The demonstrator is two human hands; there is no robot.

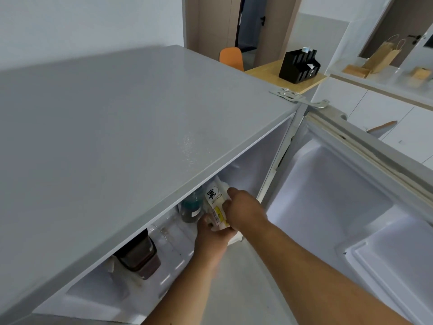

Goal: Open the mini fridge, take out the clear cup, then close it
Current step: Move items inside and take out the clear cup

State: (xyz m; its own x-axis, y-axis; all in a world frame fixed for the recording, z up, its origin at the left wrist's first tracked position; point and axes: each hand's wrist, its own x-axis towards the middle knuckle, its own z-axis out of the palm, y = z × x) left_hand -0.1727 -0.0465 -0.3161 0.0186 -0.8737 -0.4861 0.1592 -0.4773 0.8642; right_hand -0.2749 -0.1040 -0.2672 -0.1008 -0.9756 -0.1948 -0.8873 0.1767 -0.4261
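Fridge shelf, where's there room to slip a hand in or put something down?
Crowded at the middle: both hands hold the carton beside the bottle. Free: fridge top, and the gap between bottle and dark container, though something clear seems to be there.

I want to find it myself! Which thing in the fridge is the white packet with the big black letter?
Look inside the open grey mini fridge, under its flat top, towards the hinge side. Both hands are round a white packet with a black character and yellow label. The teal-capped clear bottle beside it is see-through; the packet is not.
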